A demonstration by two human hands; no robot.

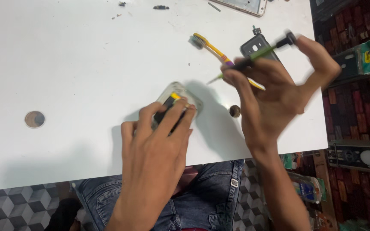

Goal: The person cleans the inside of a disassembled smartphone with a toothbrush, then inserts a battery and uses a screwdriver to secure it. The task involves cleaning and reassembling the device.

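1. White laminate table, one; it fills most of the view, with two round holes in its top, one at the left and one near the middle.
2. Blue denim jeans, one pair, on the person's lap below the table's near edge.
3. Left hand, one; it lies flat with the fingers together, pressing down on an opened phone body that lies on the table near its front edge. A small yellow patch shows inside the phone at the fingertips.
4. Right hand, one; raised just right of the phone, fingers pinched around the shaft of a screwdriver, thumb near its cap.
5. Screwdriver: one, green shaft, black cap, thin tip pointing down-left toward the phone body and not touching it.
6. Dark phone back cover, one, on the table behind the screwdriver and partly hidden by it.
7. Phone frame, one, pale, cut off by the top edge.
8. Toothbrush, one, yellow handle with purple grip, bristles to the left; its tail runs under the right hand.
9. Small loose parts near the far edge, at least three; too small to identify.
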